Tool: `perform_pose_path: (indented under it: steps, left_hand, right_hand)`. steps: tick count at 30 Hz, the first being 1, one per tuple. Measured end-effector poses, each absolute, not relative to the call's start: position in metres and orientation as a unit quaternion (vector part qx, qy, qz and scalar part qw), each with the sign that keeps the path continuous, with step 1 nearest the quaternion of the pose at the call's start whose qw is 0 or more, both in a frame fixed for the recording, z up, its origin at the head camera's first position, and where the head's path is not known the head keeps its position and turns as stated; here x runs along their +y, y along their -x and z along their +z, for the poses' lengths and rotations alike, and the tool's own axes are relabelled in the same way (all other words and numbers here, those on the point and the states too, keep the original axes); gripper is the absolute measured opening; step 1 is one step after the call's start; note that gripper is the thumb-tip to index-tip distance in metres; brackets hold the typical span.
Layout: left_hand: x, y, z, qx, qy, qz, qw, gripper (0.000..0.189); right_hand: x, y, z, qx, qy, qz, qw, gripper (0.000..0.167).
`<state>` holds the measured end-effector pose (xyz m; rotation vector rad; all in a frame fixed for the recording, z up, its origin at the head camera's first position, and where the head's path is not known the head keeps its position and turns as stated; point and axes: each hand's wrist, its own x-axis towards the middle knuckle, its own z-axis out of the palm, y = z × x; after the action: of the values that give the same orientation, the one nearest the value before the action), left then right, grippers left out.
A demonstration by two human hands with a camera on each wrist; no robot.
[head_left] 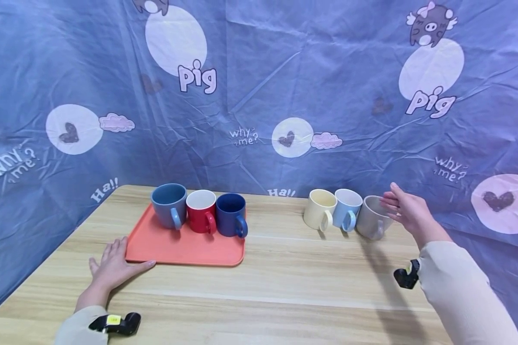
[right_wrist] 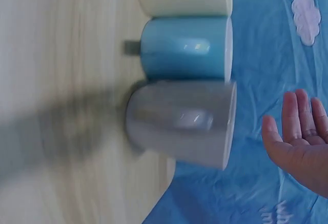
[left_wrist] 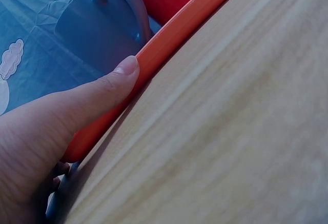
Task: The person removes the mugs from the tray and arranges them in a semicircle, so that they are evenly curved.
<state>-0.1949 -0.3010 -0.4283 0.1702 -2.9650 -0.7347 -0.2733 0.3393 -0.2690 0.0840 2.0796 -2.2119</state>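
Note:
My left hand (head_left: 112, 268) rests at the near left corner of the orange-red tray (head_left: 183, 251), fingers along its left side and thumb along the front rim. In the left wrist view the thumb (left_wrist: 105, 88) lies straight against that rim, with the other fingers mostly hidden. On the tray stand a grey-blue mug (head_left: 167, 206), a red mug (head_left: 198, 215) and a dark blue mug (head_left: 229, 220). My right hand (head_left: 410, 213) is raised beside the grey mug (head_left: 368, 221), fingers extended, holding nothing. The right wrist view shows space between the hand (right_wrist: 302, 142) and that mug's rim.
Left of the grey mug, a light blue mug (head_left: 345, 211) and a cream mug (head_left: 317, 213) stand close together in a row with it. All stand upright on the wooden table (head_left: 285, 287). A blue patterned cloth (head_left: 259, 86) hangs right behind the table's back edge.

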Motion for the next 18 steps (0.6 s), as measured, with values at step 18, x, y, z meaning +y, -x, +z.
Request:
perform_pose_path:
  steps: [18]
  left_hand:
    - [-0.3, 0.195, -0.427, -0.969, -0.059, -0.238, 0.041, 0.117]
  right_hand:
    - [0.255, 0.299, -0.268, 0.739, 0.015, -0.668, 0.089, 0.051]
